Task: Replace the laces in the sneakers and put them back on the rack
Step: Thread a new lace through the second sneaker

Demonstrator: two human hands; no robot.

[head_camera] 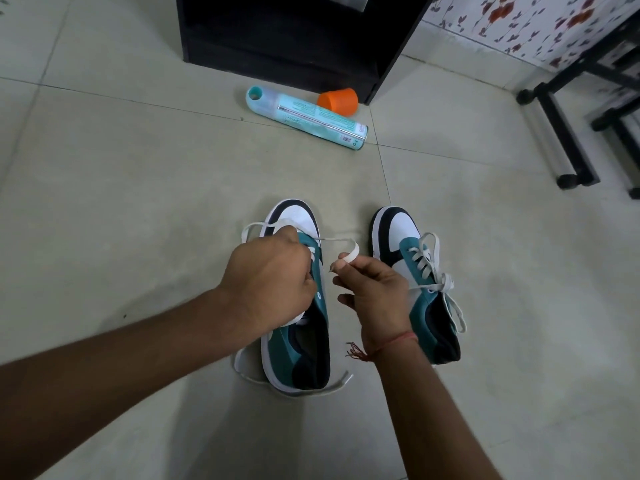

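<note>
Two teal, white and navy sneakers stand side by side on the tiled floor, toes pointing away from me. The right sneaker is fully laced and tied with a white bow. The left sneaker has its white lace only partly threaded; loose lengths trail on the floor around its heel. My left hand covers the eyelets of the left sneaker and grips the lace there. My right hand pinches a loop of the same lace between the two shoes.
A teal spray can lies on its side ahead, with an orange cap beside it. Behind them stands a dark cabinet. A black metal rack on feet stands at the right, against a floral wall.
</note>
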